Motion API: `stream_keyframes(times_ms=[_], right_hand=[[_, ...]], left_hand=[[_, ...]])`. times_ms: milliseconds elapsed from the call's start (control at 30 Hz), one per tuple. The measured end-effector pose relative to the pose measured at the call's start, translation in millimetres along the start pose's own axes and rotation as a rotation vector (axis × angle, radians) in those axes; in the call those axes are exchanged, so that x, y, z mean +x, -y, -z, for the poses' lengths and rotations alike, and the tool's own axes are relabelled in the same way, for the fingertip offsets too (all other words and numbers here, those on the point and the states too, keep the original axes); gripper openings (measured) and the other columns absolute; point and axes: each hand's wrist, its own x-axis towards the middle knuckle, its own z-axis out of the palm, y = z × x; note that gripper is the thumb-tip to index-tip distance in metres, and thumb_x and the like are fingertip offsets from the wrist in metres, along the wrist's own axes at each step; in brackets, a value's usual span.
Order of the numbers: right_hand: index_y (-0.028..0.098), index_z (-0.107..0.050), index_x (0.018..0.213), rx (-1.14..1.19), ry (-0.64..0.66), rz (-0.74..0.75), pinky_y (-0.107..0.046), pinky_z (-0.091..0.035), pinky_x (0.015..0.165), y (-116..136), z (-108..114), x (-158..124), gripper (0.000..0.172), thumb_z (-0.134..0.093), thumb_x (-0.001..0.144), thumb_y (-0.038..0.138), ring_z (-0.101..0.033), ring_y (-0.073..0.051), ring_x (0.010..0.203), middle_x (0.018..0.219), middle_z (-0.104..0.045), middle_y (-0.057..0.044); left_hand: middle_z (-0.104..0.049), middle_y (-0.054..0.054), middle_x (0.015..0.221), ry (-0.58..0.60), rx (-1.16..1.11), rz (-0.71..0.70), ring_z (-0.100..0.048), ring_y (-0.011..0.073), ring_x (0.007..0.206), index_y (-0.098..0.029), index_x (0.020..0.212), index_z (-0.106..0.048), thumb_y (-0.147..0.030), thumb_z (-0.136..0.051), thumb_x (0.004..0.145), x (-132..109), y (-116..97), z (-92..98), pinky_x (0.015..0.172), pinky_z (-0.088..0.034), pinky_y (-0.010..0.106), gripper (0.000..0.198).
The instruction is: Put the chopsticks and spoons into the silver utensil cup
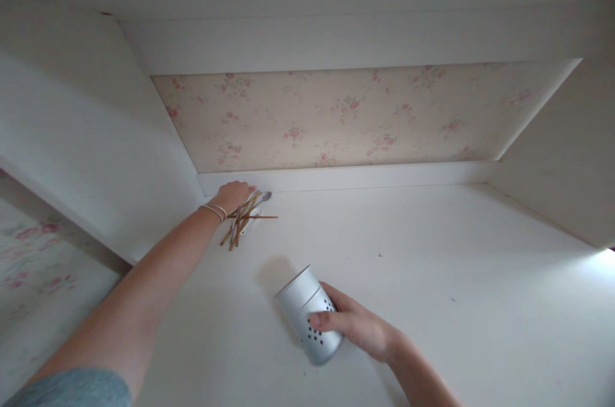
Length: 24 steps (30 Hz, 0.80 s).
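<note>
While the right hand [358, 327] wraps its fingers around the white perforated canister [307, 314], which is tilted with its open mouth facing away, the left hand [234, 194] lies curled over loose chopsticks [243, 221] and a spoon [263, 197] beyond the canister to its left. Whether it grips them cannot be told. The canister looks light, stiff and smooth, best held around its middle, and the thin sticks would scatter easily. Farther beyond the canister, a floral back panel [346, 115] bounds the white surface [432, 266].
</note>
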Motion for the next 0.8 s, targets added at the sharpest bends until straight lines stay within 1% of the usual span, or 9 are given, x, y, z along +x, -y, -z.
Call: stream_keyframes(times_ms=[100, 200, 300, 367, 467, 567, 667, 733, 800], right_hand=[[0.017, -0.054, 0.114, -0.001, -0.006, -0.003, -0.028, -0.041, 0.075, -1, 0, 0, 0.049, -0.070, 0.071, 0.038, -0.055, -0.020, 0.089, 0.098, -0.060, -0.004], [0.018, -0.054, 0.115, -0.003, -0.005, -0.003, -0.028, -0.041, 0.076, 0, -1, 0, 0.050, -0.069, 0.072, 0.038, -0.055, -0.020, 0.091, 0.099, -0.060, -0.004], [0.018, -0.054, 0.115, -0.012, -0.016, -0.004, -0.029, -0.041, 0.077, 0, -1, -1, 0.052, -0.070, 0.071, 0.039, -0.055, -0.021, 0.093, 0.101, -0.060, -0.004], [0.018, -0.053, 0.116, -0.011, -0.020, -0.003, -0.031, -0.041, 0.079, -1, -1, -1, 0.053, -0.071, 0.071, 0.039, -0.055, -0.022, 0.094, 0.101, -0.061, -0.005], [0.018, -0.051, 0.120, 0.030, -0.051, 0.042, -0.032, -0.041, 0.080, -5, -1, -1, 0.059, -0.072, 0.069, 0.038, -0.055, -0.022, 0.093, 0.103, -0.061, -0.006], [0.019, -0.047, 0.123, 0.123, -0.138, 0.150, -0.033, -0.041, 0.080, -10, 1, 4, 0.064, -0.074, 0.067, 0.033, -0.055, -0.022, 0.093, 0.107, -0.060, -0.007], [0.018, -0.047, 0.120, 0.168, -0.266, 0.251, -0.035, -0.041, 0.084, -9, 7, 14, 0.059, -0.072, 0.069, 0.032, -0.055, -0.023, 0.098, 0.110, -0.059, -0.010], [0.018, -0.046, 0.119, 0.112, -0.361, 0.291, -0.037, -0.042, 0.085, -2, 16, 26, 0.057, -0.071, 0.071, 0.035, -0.055, -0.024, 0.099, 0.110, -0.059, -0.010], [0.020, -0.045, 0.121, -0.012, -0.461, 0.301, -0.037, -0.044, 0.083, 7, 26, 44, 0.060, -0.071, 0.069, 0.037, -0.056, -0.024, 0.099, 0.110, -0.059, -0.010]], left_hand=[[-0.066, 0.017, 0.102, -0.006, 0.021, -0.089, -0.061, 0.0295, 0.099, -0.018, 0.103, -0.064, -0.064, -0.020, 0.085, -8, -4, 1.6, 0.082, -0.044, 0.039, 0.067], [-0.066, 0.012, 0.103, -0.013, 0.018, -0.173, -0.059, 0.0260, 0.099, -0.021, 0.101, -0.064, -0.064, -0.016, 0.086, -16, -6, 1.9, 0.084, -0.043, 0.035, 0.066], [-0.065, 0.010, 0.103, -0.020, -0.032, -0.254, -0.059, 0.0224, 0.097, -0.021, 0.100, -0.064, -0.060, -0.020, 0.088, -23, -5, -0.2, 0.083, -0.042, 0.030, 0.059], [-0.064, 0.010, 0.102, -0.037, -0.062, -0.291, -0.058, 0.0209, 0.095, -0.021, 0.100, -0.063, -0.055, -0.026, 0.089, -25, -4, -1.9, 0.084, -0.041, 0.029, 0.052], [-0.062, 0.009, 0.102, -0.133, -0.091, -0.297, -0.056, 0.0195, 0.097, -0.020, 0.101, -0.061, -0.046, -0.029, 0.091, -30, -1, -1.9, 0.090, -0.039, 0.030, 0.043], [-0.061, 0.010, 0.105, -0.312, -0.173, -0.279, -0.053, 0.0191, 0.102, -0.016, 0.103, -0.058, -0.039, -0.023, 0.094, -42, 1, 2.7, 0.095, -0.036, 0.030, 0.044], [-0.061, 0.010, 0.104, -0.460, -0.357, -0.162, -0.055, 0.0198, 0.099, -0.015, 0.103, -0.057, -0.041, -0.017, 0.095, -69, 0, 8.2, 0.091, -0.040, 0.031, 0.048], [-0.063, 0.007, 0.098, -0.477, -0.496, -0.062, -0.057, 0.0199, 0.091, -0.017, 0.102, -0.056, -0.047, -0.019, 0.094, -95, -2, 8.3, 0.082, -0.043, 0.030, 0.048], [-0.065, 0.003, 0.088, -0.431, -0.597, -0.006, -0.059, 0.0195, 0.082, -0.020, 0.099, -0.057, -0.050, -0.026, 0.091, -126, -7, 3.1, 0.073, -0.043, 0.030, 0.044]])
